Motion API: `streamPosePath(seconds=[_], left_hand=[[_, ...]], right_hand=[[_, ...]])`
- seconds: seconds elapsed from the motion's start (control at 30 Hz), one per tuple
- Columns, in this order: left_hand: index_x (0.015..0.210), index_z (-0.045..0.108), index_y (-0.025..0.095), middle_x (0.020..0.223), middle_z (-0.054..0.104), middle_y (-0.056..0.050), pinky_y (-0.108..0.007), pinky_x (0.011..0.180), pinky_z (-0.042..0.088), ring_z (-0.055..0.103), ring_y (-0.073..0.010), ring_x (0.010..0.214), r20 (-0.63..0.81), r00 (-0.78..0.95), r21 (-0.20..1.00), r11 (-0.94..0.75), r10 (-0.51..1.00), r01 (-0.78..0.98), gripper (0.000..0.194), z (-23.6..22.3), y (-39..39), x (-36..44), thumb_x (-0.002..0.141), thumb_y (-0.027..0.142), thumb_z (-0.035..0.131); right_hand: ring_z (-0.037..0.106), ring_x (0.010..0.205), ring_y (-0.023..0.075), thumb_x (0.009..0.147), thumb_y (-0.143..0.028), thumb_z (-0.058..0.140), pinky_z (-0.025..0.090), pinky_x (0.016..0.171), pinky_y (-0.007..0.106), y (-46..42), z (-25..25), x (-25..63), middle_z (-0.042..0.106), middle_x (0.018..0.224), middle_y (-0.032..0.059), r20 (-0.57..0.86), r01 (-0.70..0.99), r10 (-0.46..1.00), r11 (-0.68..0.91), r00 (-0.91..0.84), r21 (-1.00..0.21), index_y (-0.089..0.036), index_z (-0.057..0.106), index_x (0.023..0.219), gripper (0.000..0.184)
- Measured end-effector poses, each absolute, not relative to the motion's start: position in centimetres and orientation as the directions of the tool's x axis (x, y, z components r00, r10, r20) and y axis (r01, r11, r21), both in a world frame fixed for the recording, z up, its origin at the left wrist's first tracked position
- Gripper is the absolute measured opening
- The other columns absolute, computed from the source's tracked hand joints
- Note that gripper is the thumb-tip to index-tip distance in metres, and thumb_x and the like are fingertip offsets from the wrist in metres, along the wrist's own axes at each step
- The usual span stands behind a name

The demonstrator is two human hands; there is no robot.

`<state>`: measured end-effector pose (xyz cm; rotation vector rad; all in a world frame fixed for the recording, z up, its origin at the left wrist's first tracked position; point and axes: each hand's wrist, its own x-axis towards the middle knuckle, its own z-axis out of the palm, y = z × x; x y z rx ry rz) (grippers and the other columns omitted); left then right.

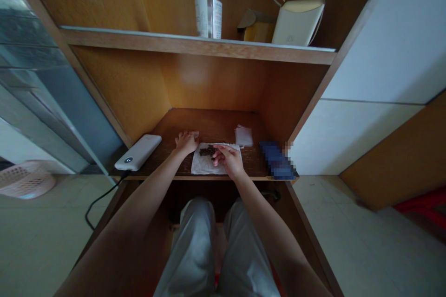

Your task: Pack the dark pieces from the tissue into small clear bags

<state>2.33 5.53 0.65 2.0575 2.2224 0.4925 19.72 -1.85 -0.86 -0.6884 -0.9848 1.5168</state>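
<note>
A brown wooden worktop (163,167) carries a white, creased square sheet (202,166) close to its front edge, around the middle. A small heap of dark brown, thin, broken pieces (206,150) lies on the sheet, towards its back edge.

The right hand (228,160) is over the right half of the sheet, fingers curled beside the heap; whether they grip a piece cannot be told. The left hand (187,142) is bent low over the worktop, just beyond the sheet's back left corner, next to a small clear plastic bag (196,135); the view is too small and dim to tell whether it pinches the bag.

A thin stack of clear plastic bags (244,136) lies behind the sheet's back right corner. A dark blue, flat oblong object (278,160), partly pixelated, lies at the worktop's front right corner. By the front left corner lies a white, rounded rectangular device (138,152) with a black cable (91,209) hanging past the front edge.
</note>
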Motion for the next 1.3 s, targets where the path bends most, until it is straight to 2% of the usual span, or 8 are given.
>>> streamPosePath(seconds=[0.17, 0.3, 0.47, 0.53, 0.67, 0.83, 1.1, 1.3], left_hand=[[0.112, 0.060, 0.020, 0.126, 0.053, -0.017, -0.059, 0.091, 0.031, 0.040, -0.0407, 0.120, 0.226, -0.160, 0.358, 0.071, 0.961, 0.931, 0.041, 1.3, 5.7, 2.1, 0.085, 0.043, 0.039], [0.102, 0.062, 0.020, 0.119, 0.059, -0.015, -0.059, 0.091, 0.033, 0.046, -0.0378, 0.114, 0.379, -0.237, 0.484, 0.027, 0.895, 0.874, 0.032, 2.2, 6.4, 1.9, 0.086, 0.037, 0.041], [0.091, 0.062, 0.017, 0.103, 0.066, -0.011, -0.040, 0.092, 0.041, 0.058, -0.0240, 0.101, 0.591, -0.263, 0.708, -0.334, 0.762, 0.622, 0.020, 2.4, 6.6, 2.2, 0.084, 0.025, 0.045], [0.092, 0.060, 0.016, 0.099, 0.066, -0.010, -0.034, 0.086, 0.045, 0.061, -0.0198, 0.094, 0.613, -0.300, 0.762, -0.445, 0.731, 0.470, 0.017, 2.0, 6.0, 2.6, 0.081, 0.023, 0.048], [0.093, 0.058, 0.016, 0.079, 0.066, -0.005, -0.025, 0.064, 0.049, 0.062, -0.0139, 0.069, 0.529, -0.313, 0.848, -0.484, 0.789, 0.214, 0.019, 1.2, 3.5, 3.3, 0.078, 0.024, 0.051], [0.079, 0.059, 0.015, 0.055, 0.058, 0.002, -0.020, 0.044, 0.039, 0.050, -0.0092, 0.042, 0.370, -0.339, 0.927, -0.370, 0.865, 0.067, 0.013, 0.0, 0.5, 3.6, 0.074, 0.025, 0.052], [0.073, 0.061, 0.015, 0.050, 0.058, 0.002, -0.021, 0.043, 0.038, 0.051, -0.0108, 0.042, 0.280, -0.256, 0.954, -0.297, 0.925, -0.030, 0.014, -0.9, -0.3, 3.9, 0.070, 0.028, 0.058], [0.069, 0.059, 0.015, 0.048, 0.057, 0.001, -0.020, 0.040, 0.034, 0.049, -0.0096, 0.039, 0.166, -0.238, 0.966, -0.207, 0.957, -0.158, 0.017, -1.3, -0.1, 3.7, 0.068, 0.031, 0.057]], right_hand=[[0.055, 0.039, 0.0109, 0.071, -0.038, 0.063, 0.044, 0.040, 0.023, -1.8, -0.9, 19.7, 0.064, 0.057, -0.0010, 0.092, -0.487, 0.979, -0.008, -0.181, -0.873, -0.016, 0.067, 0.083, 0.026], [0.054, 0.039, 0.0110, 0.069, -0.040, 0.064, 0.043, 0.039, 0.023, -1.9, -0.7, 19.6, 0.063, 0.056, -0.0018, 0.084, -0.475, 0.981, -0.010, -0.176, -0.880, -0.017, 0.067, 0.081, 0.026], [0.054, 0.039, 0.0111, 0.069, -0.040, 0.064, 0.044, 0.040, 0.024, -2.0, -0.6, 19.6, 0.063, 0.056, -0.0020, 0.079, -0.468, 0.981, -0.013, -0.177, -0.884, -0.018, 0.067, 0.079, 0.024], [0.054, 0.039, 0.0114, 0.069, -0.039, 0.064, 0.045, 0.040, 0.025, -1.9, -0.7, 19.6, 0.063, 0.056, -0.0018, 0.077, -0.466, 0.981, -0.014, -0.177, -0.884, -0.018, 0.068, 0.079, 0.024], [0.054, 0.039, 0.0113, 0.070, -0.041, 0.064, 0.045, 0.040, 0.025, -2.0, -0.7, 19.5, 0.063, 0.057, -0.0012, 0.078, -0.460, 0.982, -0.010, -0.173, -0.888, -0.017, 0.067, 0.080, 0.026], [0.055, 0.040, 0.0109, 0.068, -0.045, 0.066, 0.043, 0.039, 0.022, -2.1, -0.8, 19.4, 0.063, 0.056, -0.0006, 0.108, -0.399, 0.978, 0.029, -0.178, -0.916, -0.017, 0.067, 0.081, 0.031], [0.051, 0.041, 0.0113, 0.076, -0.052, 0.057, 0.043, 0.041, 0.026, -2.5, -2.0, 18.5, 0.060, 0.058, -0.0013, 0.277, -0.132, 0.928, 0.251, -0.248, -0.959, -0.022, 0.068, 0.086, 0.034], [0.059, 0.058, 0.0140, 0.085, -0.041, 0.046, 0.050, 0.057, 0.029, -2.1, -0.8, 20.4, 0.063, 0.069, 0.0024, 0.490, 0.046, 0.867, 0.495, -0.087, -0.868, -0.020, 0.065, 0.094, 0.030]])
